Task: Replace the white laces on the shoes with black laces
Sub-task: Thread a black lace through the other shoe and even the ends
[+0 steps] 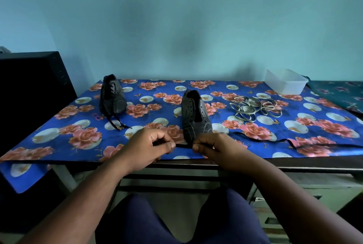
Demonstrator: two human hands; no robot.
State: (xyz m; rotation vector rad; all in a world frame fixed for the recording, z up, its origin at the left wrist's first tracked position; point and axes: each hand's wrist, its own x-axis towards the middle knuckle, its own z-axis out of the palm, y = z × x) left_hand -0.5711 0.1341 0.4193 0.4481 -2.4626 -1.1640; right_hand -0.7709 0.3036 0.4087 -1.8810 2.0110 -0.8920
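Note:
Two dark striped shoes stand on the flowered blue tablecloth point(59, 145). The left shoe point(112, 96) is laced in black, its lace ends trailing toward me. The middle shoe point(195, 116) has bare eyelets and no lace. My left hand point(151, 145) and my right hand point(210, 145) each pinch a black lace point(183, 146), which is stretched short between them just in front of the middle shoe's toe. The rest of that lace trails off to the right along the table's front edge. A loose pile of white laces point(253, 108) lies right of the middle shoe.
A translucent plastic tub point(284, 84) sits at the back right corner. A black monitor point(33, 90) stands left of the table. A teal patterned cloth point(337, 92) covers a surface at far right. My knees are under the table's front edge.

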